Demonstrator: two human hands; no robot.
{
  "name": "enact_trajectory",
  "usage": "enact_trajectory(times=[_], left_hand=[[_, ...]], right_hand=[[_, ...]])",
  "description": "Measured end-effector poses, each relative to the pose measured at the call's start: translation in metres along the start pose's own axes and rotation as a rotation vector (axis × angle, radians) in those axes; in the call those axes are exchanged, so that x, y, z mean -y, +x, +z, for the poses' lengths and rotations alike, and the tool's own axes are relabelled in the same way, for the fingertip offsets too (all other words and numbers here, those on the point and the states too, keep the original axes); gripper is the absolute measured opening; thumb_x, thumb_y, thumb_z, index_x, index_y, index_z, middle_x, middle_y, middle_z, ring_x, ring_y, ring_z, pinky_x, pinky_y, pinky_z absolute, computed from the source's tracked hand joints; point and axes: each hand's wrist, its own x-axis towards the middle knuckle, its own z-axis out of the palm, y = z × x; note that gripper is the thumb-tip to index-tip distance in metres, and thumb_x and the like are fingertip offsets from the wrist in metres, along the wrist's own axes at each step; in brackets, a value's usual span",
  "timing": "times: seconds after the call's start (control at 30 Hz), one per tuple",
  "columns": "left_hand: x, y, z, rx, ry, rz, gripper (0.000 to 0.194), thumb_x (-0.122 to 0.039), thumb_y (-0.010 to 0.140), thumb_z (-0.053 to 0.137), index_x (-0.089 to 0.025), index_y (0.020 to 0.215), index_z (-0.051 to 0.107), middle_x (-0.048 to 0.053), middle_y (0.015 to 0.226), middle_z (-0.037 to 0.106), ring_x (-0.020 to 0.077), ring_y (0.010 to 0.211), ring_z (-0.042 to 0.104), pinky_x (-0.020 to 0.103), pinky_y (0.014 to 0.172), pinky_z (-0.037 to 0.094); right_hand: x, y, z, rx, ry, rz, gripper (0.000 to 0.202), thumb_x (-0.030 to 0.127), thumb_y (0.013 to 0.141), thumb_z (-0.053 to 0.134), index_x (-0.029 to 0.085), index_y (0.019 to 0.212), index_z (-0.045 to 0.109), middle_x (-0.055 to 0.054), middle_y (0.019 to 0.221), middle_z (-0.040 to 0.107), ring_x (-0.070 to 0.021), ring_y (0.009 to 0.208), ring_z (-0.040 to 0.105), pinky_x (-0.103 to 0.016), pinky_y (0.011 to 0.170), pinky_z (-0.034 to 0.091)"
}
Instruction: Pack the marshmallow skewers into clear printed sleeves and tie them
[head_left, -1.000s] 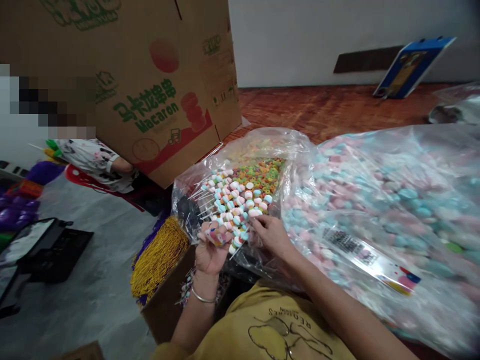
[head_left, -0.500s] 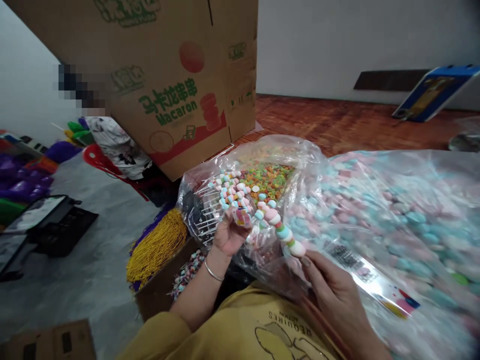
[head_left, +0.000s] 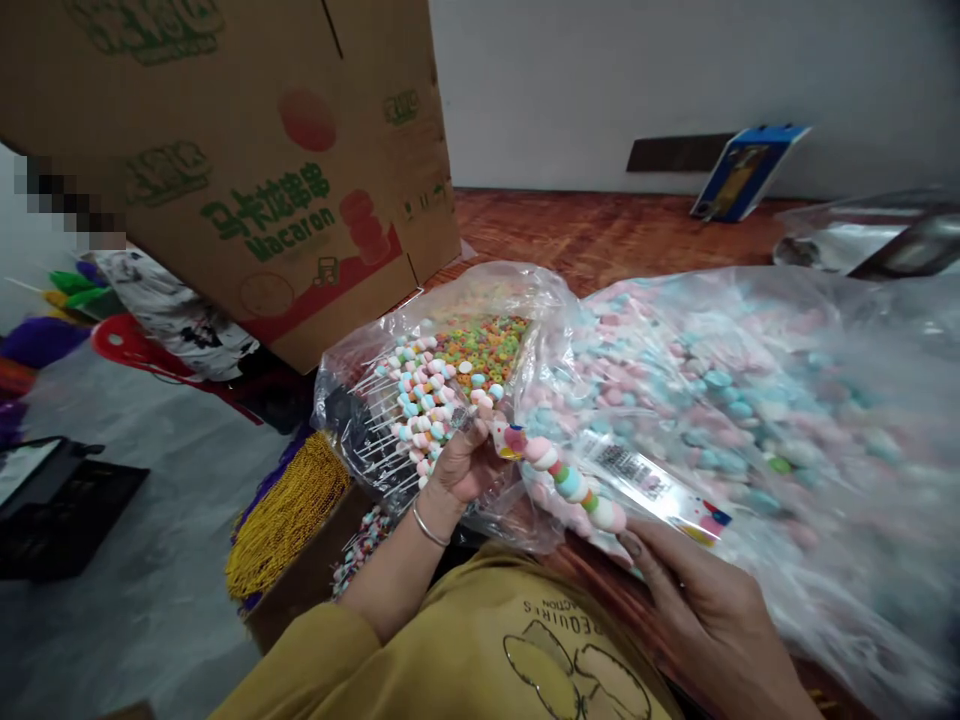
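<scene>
My right hand pinches the near end of a marshmallow skewer, strung with pink, white, blue, green and red pieces. My left hand is closed on a small printed plastic wrapper. The skewer's far end meets the wrapper's printed edge; whether it is inside I cannot tell. Beyond my left hand, several finished marshmallow skewers lie with white sticks pointing left. Behind them is a clear bag of colourful ring pieces. A flat clear wrapper pack rests on the large marshmallow bag.
A big Macaron carton stands at the back left. Gold bead strands hang over a box at my left, with more small candy pieces beside it. A person in a floral top sits behind the carton. A blue device stands near the wall.
The skewer's far end has come against the wrapper in my left hand. My view has turned right, so the surroundings shift left.
</scene>
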Motion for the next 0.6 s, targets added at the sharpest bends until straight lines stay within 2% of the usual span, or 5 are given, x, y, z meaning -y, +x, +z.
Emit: enact_trajectory(times=[0.2,0.43,0.6], left_hand=[[0.004,0.002,0.001,0.154,0.155,0.043,0.049,-0.03,0.053,0.1,-0.017,0.064,0.054,-0.004,0.067,0.055,0.0095,0.062,0.053,0.023,0.061,0.046],[0.009,0.009,-0.004,0.091,0.11,-0.034,0.049,-0.024,0.05,0.1,-0.017,0.073,0.057,-0.006,0.071,0.058,0.0077,0.063,0.056,0.021,0.063,0.046],[0.013,0.009,0.0,0.088,0.098,-0.051,0.053,-0.027,0.047,0.102,-0.017,0.07,0.055,-0.007,0.065,0.053,0.008,0.06,0.052,0.021,0.058,0.044]], right_hand=[[0.003,-0.005,-0.018,0.031,0.007,-0.005,0.02,0.031,0.097,0.059,0.027,0.103,0.078,-0.002,0.09,0.082,-0.0185,0.07,0.078,-0.02,0.059,0.06],[0.006,-0.011,-0.03,0.087,0.096,0.14,0.027,0.037,0.097,0.058,0.026,0.107,0.081,-0.002,0.093,0.082,-0.0183,0.073,0.078,-0.017,0.065,0.06],[0.002,-0.013,-0.028,0.077,0.108,0.146,0.027,0.037,0.097,0.058,0.025,0.106,0.081,-0.002,0.091,0.082,-0.0174,0.072,0.078,-0.016,0.066,0.06]])
